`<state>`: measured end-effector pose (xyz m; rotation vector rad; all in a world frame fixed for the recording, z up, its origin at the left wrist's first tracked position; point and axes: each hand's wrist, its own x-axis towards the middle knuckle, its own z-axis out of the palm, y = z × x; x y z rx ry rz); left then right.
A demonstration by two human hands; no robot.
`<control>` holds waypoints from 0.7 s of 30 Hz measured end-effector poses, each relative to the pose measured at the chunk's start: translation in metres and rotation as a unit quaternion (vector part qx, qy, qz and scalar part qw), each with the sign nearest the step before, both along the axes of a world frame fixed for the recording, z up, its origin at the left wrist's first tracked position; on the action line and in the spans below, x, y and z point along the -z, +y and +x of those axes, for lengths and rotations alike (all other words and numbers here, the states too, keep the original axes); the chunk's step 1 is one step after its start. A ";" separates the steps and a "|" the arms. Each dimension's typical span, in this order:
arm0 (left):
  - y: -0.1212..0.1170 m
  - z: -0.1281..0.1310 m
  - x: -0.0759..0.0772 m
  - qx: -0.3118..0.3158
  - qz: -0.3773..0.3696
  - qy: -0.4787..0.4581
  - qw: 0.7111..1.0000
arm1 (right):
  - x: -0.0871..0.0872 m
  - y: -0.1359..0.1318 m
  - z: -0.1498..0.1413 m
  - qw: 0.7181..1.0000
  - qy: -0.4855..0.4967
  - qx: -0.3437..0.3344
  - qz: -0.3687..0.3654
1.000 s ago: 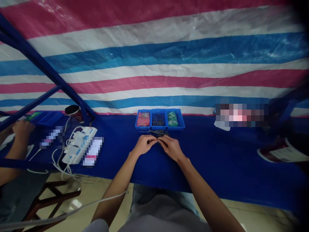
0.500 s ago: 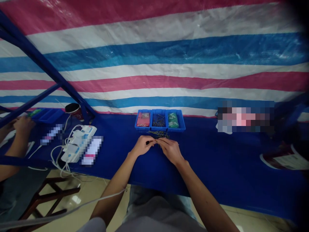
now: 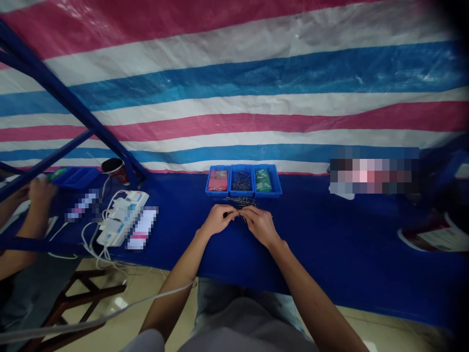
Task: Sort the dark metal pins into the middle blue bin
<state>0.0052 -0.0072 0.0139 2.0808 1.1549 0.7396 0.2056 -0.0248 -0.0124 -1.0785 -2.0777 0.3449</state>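
My left hand (image 3: 219, 218) and my right hand (image 3: 261, 225) meet fingertip to fingertip just above the blue table. Both are closed in a pinch, and what lies between the fingers is too small to make out. Right beyond them is a loose pile of long thin screws (image 3: 244, 201), partly hidden by my fingers. Behind the pile stand three joined blue bins. The left bin holds red packets (image 3: 218, 183), the middle one dark screws (image 3: 242, 183), and the right one a green packet with small pale pieces (image 3: 262, 182).
To the left lie a white power strip (image 3: 122, 220) with tangled cables and a blurred-out phone (image 3: 142, 228). A dark cup (image 3: 115, 170) stands by the blue frame (image 3: 69, 102). A co-worker's hand (image 3: 41, 193) is farther left. A dark red container (image 3: 436, 234) is at the right.
My hands stay together above the table, with slight shifts of the fingers; the right fingers are a little more curled. The whole view has tilted slightly.
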 end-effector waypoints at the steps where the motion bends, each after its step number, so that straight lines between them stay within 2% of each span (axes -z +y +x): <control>1: 0.000 0.000 0.000 -0.001 0.001 0.001 1.000 | 0.000 0.000 0.000 1.000 0.000 0.001 -0.002; 15: -0.003 0.001 0.002 -0.014 0.038 -0.003 0.999 | -0.001 0.000 -0.004 0.998 -0.001 0.045 -0.034; 21: -0.003 0.001 0.002 -0.015 0.044 -0.001 0.999 | -0.003 0.001 -0.004 0.998 -0.002 0.043 -0.040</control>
